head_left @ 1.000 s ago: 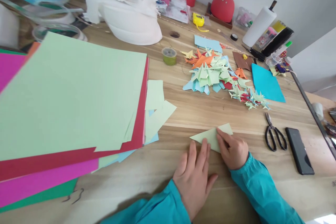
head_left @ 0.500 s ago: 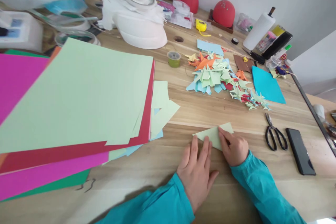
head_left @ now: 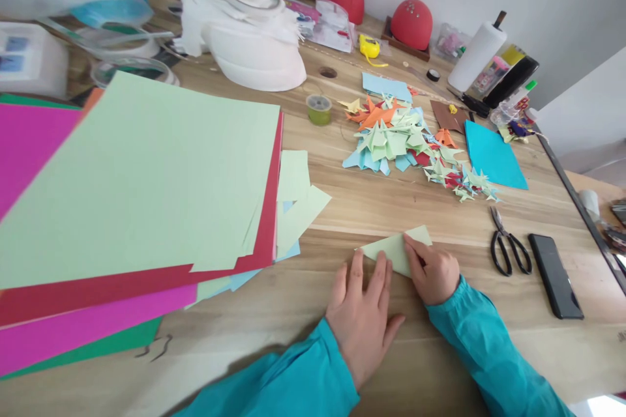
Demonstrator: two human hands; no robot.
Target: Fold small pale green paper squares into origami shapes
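Note:
A small piece of pale green paper [head_left: 397,254], folded over, lies on the wooden table in front of me. My left hand [head_left: 362,319] rests flat with its fingers spread, two fingertips pressing on the paper's near left edge. My right hand [head_left: 435,272] is closed, its thumb and index finger on the paper toward the right end; part of the paper is hidden under them. Beyond the hands is a heap of folded paper shapes [head_left: 391,137] in green, blue, orange and red.
A stack of large coloured sheets [head_left: 161,176] covers the left side. Smaller green pieces [head_left: 306,218] stick out beside it. Black-handled scissors [head_left: 508,247] and a phone [head_left: 555,277] lie right. Farther back are a thread spool [head_left: 319,111], a yellow tape measure [head_left: 369,47] and turquoise paper [head_left: 496,155].
The whole view has shifted slightly, so things appear a little farther left. Both hands keep nearly the same place on the folded paper.

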